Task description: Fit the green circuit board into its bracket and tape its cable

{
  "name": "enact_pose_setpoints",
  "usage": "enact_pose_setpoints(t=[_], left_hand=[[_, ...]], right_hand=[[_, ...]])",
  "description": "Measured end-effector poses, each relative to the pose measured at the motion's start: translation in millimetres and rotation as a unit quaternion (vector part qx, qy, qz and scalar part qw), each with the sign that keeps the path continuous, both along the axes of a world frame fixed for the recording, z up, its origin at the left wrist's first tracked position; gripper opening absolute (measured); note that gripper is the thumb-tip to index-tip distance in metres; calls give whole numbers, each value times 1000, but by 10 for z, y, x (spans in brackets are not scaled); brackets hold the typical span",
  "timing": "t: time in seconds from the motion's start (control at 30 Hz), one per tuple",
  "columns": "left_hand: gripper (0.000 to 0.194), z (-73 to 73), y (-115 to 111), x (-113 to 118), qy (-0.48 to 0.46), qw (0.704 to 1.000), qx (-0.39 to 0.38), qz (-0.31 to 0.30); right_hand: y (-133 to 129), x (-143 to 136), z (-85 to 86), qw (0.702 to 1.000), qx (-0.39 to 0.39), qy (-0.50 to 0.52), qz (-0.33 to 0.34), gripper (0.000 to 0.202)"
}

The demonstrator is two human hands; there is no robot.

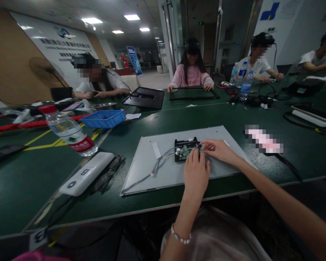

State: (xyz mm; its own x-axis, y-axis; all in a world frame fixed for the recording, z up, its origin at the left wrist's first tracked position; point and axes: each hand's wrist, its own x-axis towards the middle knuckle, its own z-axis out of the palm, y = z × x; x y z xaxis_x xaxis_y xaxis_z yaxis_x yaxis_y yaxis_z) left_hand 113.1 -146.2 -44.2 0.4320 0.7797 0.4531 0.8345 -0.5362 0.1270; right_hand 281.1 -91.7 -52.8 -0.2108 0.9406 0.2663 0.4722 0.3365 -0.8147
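Observation:
A flat grey-white panel (141, 174) lies on the table before me, looking like the back of a display. On it sits a green circuit board (182, 154) in a black frame, with grey cables (163, 159) running left over the panel. My left hand (197, 172) reaches over the board's front right corner, its fingers bent onto the edge and the thumb apart. From the right comes my right hand (219, 149), thumb and fingers drawn together at the board's right end. Whatever lies between those fingertips is too small to make out.
Left of the panel are folded glasses (108, 174), a white power bank (87, 174), a water bottle (70, 132) and a blue tray (104, 119). A pixelated phone-like object (263, 139) lies to the right. Several people sit around the table; one holds a black frame (192, 97).

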Motion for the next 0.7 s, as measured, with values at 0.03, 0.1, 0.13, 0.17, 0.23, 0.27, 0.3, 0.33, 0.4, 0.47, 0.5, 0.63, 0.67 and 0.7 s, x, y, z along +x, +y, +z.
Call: enact_pose_setpoints(t=[0.03, 0.1, 0.13, 0.17, 0.23, 0.27, 0.3, 0.33, 0.4, 0.47, 0.5, 0.63, 0.67, 0.7], left_hand=[[31, 1, -3, 0, -1, 1000, -2, 0], [36, 15, -13, -10, -2, 1000, -4, -6], [39, 33, -19, -24, -3, 1000, -5, -11], [41, 60, -22, -48, -5, 1000, -6, -16], [43, 145, -11, -139, -9, 1000, -7, -24], [43, 203, 8, -210, -9, 1000, -8, -24], [42, 269, 40, -300, -7, 1000, -11, -23], [41, 342, 85, -407, 1, 1000, -20, -18], [38, 499, 212, -658, 26, 999, -43, -5], [36, 655, 369, -916, 70, 995, -69, -1], [36, 727, 449, -1027, 89, 993, -74, 5], [36, 916, 722, -1202, 135, 987, -85, 3], [36, 927, 778, -1163, 140, 986, -86, -6], [36, 920, 831, -1094, 144, 986, -87, -20]], right_hand=[[6, 9, -5, 1000, -1, 3, -6, 32], [17, 42, -13, 1000, 1, 9, -24, 30], [21, 66, -14, 999, 2, 10, -37, 30], [23, 94, -14, 999, 2, 9, -52, 29], [22, 156, -9, 996, 1, -7, -91, 28], [19, 187, -7, 994, 0, -21, -111, 27], [16, 216, -5, 991, -2, -37, -129, 25], [13, 241, -4, 988, -4, -53, -144, 24], [9, 282, -8, 983, -2, -84, -162, 21], [8, 310, -17, 980, 7, -110, -167, 21], [9, 320, -23, 978, 15, -122, -167, 21], [7, 345, -45, 975, 34, -149, -161, 21], [4, 348, -48, 976, 33, -150, -156, 21], [1, 350, -51, 977, 30, -150, -150, 22]])
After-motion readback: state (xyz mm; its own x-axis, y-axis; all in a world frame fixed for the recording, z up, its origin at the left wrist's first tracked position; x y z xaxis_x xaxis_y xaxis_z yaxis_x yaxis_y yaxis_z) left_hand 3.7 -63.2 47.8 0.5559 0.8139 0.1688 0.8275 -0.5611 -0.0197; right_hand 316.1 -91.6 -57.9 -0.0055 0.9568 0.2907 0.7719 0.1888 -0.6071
